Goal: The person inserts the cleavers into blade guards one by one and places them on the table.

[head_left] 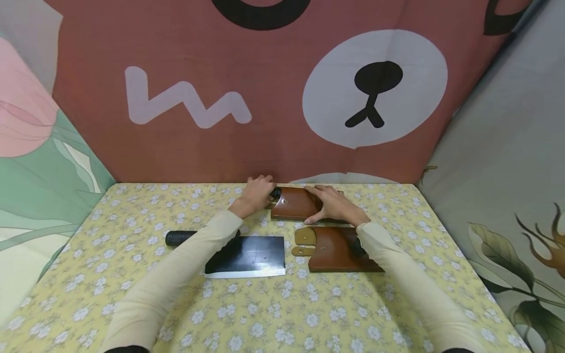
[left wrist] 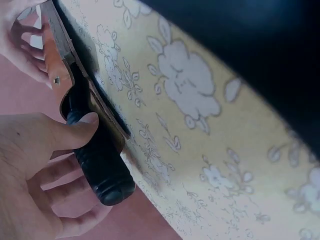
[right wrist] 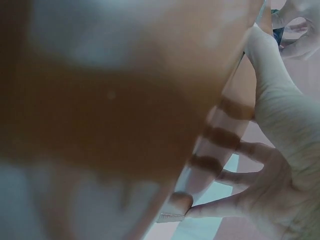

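One black-handled knife sits in the upper-centre sheath — left hand gripping it, right hand holding the sheath — while the centre cleaver lies unsheathed.

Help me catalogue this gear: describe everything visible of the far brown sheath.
The far sheath is glossy brown and leather-looking, with a metal stud near its left end, where a black handle projects, held by the left hand. It runs sideways near the back of the tabletop; whether lifted is unclear. The right hand spans its right part.
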Tool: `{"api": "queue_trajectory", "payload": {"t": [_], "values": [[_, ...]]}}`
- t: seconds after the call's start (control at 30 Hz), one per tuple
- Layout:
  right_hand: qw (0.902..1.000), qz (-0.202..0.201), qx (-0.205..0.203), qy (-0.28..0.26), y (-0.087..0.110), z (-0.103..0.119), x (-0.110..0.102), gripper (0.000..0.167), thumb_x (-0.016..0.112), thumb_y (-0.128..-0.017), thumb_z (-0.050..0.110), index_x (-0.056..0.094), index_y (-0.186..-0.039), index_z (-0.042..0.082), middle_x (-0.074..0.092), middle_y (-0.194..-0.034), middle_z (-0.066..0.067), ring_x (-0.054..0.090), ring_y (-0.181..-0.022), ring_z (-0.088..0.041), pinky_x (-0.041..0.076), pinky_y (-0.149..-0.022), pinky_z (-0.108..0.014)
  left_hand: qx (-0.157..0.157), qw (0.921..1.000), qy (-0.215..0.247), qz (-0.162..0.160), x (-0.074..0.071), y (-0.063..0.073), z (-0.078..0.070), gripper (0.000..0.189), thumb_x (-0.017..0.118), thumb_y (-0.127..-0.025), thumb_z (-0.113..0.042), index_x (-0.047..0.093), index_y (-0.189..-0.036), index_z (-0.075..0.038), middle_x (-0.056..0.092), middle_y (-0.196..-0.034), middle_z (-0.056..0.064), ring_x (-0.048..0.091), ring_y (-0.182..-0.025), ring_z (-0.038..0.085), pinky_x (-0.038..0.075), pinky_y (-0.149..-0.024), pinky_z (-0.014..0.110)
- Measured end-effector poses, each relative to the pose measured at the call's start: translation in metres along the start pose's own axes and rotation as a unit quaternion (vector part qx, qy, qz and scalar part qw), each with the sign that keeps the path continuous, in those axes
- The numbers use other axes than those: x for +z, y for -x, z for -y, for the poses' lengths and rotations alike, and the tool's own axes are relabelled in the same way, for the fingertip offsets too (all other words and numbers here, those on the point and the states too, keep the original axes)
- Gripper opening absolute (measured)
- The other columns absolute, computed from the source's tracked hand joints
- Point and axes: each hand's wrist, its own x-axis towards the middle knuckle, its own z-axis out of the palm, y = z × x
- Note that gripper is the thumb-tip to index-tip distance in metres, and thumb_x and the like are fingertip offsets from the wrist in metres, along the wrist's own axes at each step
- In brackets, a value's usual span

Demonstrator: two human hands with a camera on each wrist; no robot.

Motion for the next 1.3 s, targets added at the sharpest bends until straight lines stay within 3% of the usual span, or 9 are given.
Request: {"api": "queue_trajectory", "payload": {"t": [0.3,0.57,0.83,1.07,1.3], "values": [[0.9993,0.027,0.009,-0.023,0.005,-0.001,0.001,0.114,0.084,-0.081,0.06,0.024,-0.169,0.019,0.025,-0.17,-0.022,0.027,-0.153,-0.051,0.026,-0.112,-0.08,-0.008,0.9996,-0.019,0.018,-0.001,0.0,-0.002,0.037,0.074,-0.1,-0.018,0.07,-0.136,-0.011,0.064,-0.131,0.013,0.063,-0.12,0.034,0.054,-0.098,0.06],[0.9975,0.046,0.018,-0.051,0.01,-0.001,-0.001,0.111,0.081,-0.087,0.059,0.017,-0.17,0.022,0.011,-0.174,-0.019,0.009,-0.159,-0.047,0.007,-0.118,-0.08,-0.004,0.9996,0.019,0.02,-0.001,0.005,0.005,0.04,0.069,-0.103,-0.015,0.065,-0.142,-0.011,0.062,-0.137,0.014,0.061,-0.126,0.036,0.051,-0.102,0.059],[0.9982,0.026,-0.006,-0.053,0.016,0.001,-0.004,0.094,0.069,-0.097,0.057,0.023,-0.169,0.019,0.011,-0.174,-0.02,0.01,-0.16,-0.047,0.005,-0.121,-0.077,0.013,0.9982,0.059,-0.005,0.001,0.016,0.014,0.047,0.071,-0.101,-0.012,0.058,-0.145,-0.002,0.059,-0.14,0.019,0.062,-0.124,0.037,0.056,-0.099,0.05],[0.999,0.013,-0.02,-0.039,0.023,0.003,-0.009,0.088,0.065,-0.1,0.055,0.026,-0.168,0.016,0.018,-0.173,-0.021,0.015,-0.159,-0.047,0.008,-0.122,-0.075,0.007,0.9981,0.061,-0.008,-0.005,0.026,0.019,0.065,0.072,-0.101,-0.028,0.047,-0.157,-0.005,0.049,-0.156,0.018,0.051,-0.14,0.037,0.046,-0.11,0.058],[0.9991,0.01,-0.025,-0.033,0.034,0.007,-0.015,0.089,0.066,-0.1,0.055,0.024,-0.169,0.019,0.011,-0.175,-0.018,0.011,-0.16,-0.045,0.005,-0.122,-0.074,0.02,0.998,0.047,-0.037,-0.012,0.033,0.027,0.076,0.074,-0.098,-0.037,0.042,-0.16,-0.009,0.04,-0.165,0.015,0.037,-0.153,0.034,0.034,-0.119,0.061]]}}
